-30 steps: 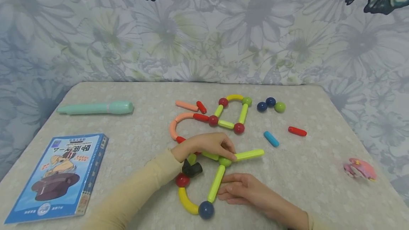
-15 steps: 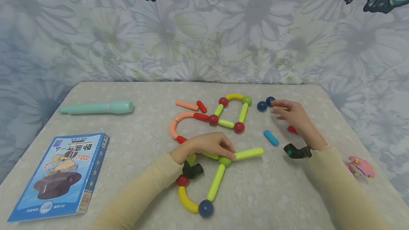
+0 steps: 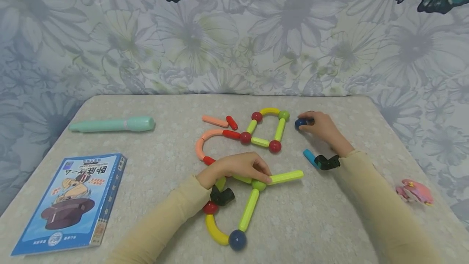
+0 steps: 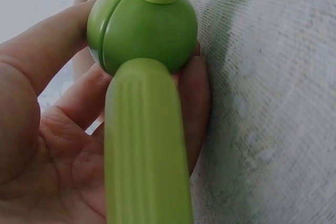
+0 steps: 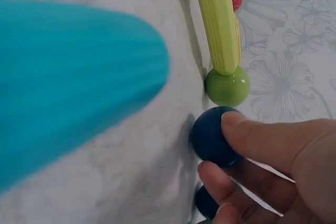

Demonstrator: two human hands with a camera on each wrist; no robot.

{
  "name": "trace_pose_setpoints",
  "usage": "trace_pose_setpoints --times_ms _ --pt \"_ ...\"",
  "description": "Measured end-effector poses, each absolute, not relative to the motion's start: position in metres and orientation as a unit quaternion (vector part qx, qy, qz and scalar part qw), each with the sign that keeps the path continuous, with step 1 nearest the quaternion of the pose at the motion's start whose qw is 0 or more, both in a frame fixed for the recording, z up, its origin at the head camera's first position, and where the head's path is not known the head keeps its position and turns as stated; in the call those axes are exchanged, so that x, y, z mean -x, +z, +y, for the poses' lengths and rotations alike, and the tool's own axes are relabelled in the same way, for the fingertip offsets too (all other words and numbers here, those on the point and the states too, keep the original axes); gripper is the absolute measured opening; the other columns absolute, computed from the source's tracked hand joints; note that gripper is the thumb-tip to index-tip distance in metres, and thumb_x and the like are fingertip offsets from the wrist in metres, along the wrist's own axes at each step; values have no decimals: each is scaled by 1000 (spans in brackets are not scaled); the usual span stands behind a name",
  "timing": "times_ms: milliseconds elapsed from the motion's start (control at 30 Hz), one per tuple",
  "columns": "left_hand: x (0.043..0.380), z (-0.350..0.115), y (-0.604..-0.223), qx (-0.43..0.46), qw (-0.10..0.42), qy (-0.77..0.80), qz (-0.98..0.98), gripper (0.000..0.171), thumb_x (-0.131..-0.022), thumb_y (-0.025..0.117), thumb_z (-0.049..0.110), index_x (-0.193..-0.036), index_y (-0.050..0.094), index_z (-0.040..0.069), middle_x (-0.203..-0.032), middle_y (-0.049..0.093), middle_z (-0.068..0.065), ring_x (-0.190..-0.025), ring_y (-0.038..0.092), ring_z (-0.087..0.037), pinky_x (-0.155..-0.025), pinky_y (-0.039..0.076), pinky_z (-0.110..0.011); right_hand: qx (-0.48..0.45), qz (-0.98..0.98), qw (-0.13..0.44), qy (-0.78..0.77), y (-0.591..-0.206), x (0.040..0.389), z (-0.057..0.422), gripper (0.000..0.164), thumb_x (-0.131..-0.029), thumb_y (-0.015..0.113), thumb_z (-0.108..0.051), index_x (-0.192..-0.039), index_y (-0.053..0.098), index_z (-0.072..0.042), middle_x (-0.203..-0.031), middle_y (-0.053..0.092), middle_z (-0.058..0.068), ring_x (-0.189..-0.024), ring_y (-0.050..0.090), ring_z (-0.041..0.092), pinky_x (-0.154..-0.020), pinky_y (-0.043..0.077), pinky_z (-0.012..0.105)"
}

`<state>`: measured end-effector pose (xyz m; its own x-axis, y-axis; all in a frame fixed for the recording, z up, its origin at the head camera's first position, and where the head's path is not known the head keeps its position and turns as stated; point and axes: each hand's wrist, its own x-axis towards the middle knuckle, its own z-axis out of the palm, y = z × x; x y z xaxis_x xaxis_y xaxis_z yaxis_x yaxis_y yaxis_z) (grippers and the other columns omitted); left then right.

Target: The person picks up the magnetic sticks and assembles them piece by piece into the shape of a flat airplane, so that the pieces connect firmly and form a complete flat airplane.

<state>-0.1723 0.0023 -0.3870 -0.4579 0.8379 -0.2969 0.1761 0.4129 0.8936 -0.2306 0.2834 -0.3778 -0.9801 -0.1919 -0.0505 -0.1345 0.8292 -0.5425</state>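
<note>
My left hand (image 3: 239,166) pinches a green ball (image 3: 258,185) at the joint of several yellow-green magnetic sticks; in the left wrist view fingers lie around this ball (image 4: 149,32). Its chain runs on through a yellow-green stick (image 3: 249,211), a large blue ball (image 3: 237,240) and a curved yellow stick (image 3: 215,231) to a red ball (image 3: 210,207). Farther back on the right, my right hand (image 3: 322,128) pinches a dark blue ball (image 5: 212,136) between thumb and fingers, at the table surface. A second blue ball (image 5: 206,202) shows partly beneath those fingers.
A closed shape of sticks and balls (image 3: 260,142) lies behind my left hand, joined to peach curved sticks (image 3: 199,148). Near my right wrist lies a blue stick (image 3: 310,158). A boxed game (image 3: 73,203), a mint-green tube (image 3: 111,124) and a pink toy (image 3: 415,192) lie toward the sides.
My right hand has moved from beside the yellow-green stick to the back right, then slightly left onto the blue ball. The left hand has stayed at the green ball.
</note>
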Motion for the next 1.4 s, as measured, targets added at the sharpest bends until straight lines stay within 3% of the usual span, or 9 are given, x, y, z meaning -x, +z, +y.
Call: trace_pose_setpoints --times_ms 333,600,933,1067,1233,1400 --pt "173 4 -386 -351 387 418 743 14 -86 69 19 -96 74 11 -85 68 4 -77 53 -6 -71 44 -23 45 888 75 -451 -372 174 297 51 -92 61 -31 -135 49 -5 -129 51 17 -109 53 28 -91 41 46" --pt "174 4 -384 -359 386 419 740 14 -87 69 18 -97 74 9 -84 67 3 -76 52 -6 -70 43 -22 3 823 116 -556 -378 108 298 58 -91 62 -33 -138 45 -5 -132 49 15 -103 55 7 -86 44 25" --pt "172 1 -383 -342 391 429 739 14 -86 69 16 -97 74 8 -83 68 2 -75 52 -7 -69 43 -22 -39 744 138 -652 -386 73 277 53 -92 62 -21 -137 44 -2 -129 49 14 -103 57 9 -86 45 24" --pt "170 1 -383 -344 392 429 738 15 -86 69 16 -98 73 7 -83 68 2 -74 52 -7 -69 43 -22 -35 654 144 -741 -392 66 272 56 -95 56 -12 -142 30 7 -126 52 4 -109 55 9 -90 42 27" --pt "169 1 -382 -346 391 425 739 15 -86 69 16 -98 73 8 -84 68 3 -75 53 -7 -70 44 -22 -38 489 220 -843 -399 59 258 64 -99 45 -4 -146 2 6 -130 50 2 -119 48 17 -98 34 32" --pt "169 0 -384 -353 391 425 736 13 -87 68 16 -96 74 8 -83 68 3 -74 54 -7 -69 44 -22 -70 407 271 -869 -404 56 232 62 -99 45 -3 -147 6 1 -130 50 9 -123 45 23 -103 28 35"
